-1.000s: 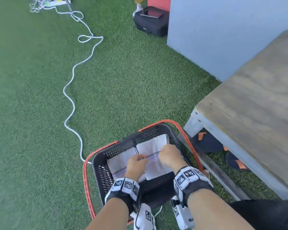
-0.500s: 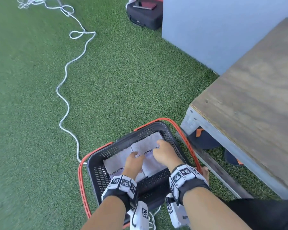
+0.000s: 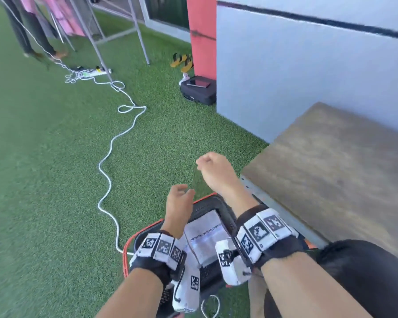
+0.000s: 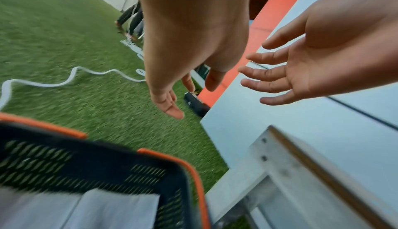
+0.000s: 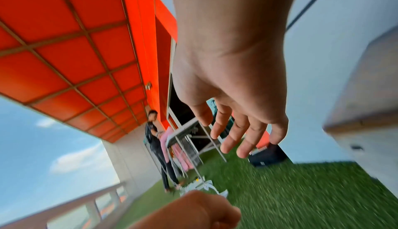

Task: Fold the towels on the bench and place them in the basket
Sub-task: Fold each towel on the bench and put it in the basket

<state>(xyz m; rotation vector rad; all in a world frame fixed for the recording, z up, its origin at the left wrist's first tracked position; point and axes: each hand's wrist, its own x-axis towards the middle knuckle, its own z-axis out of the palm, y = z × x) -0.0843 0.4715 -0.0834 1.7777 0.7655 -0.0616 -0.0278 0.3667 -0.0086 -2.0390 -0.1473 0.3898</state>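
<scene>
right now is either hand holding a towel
No, both the left hand and right hand hang empty above the basket, where the towel lies.

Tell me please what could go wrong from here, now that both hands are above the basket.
1. The white cable snakes across the grass right up to the basket; a foot could catch it.
2. The basket sits close against the bench, so a knock could shift it.
3. Both the left hand and the right hand hold nothing, so the folded towels lie loose and could slump.

Folded white towels (image 3: 205, 235) in basket (image 3: 225, 208)
</scene>
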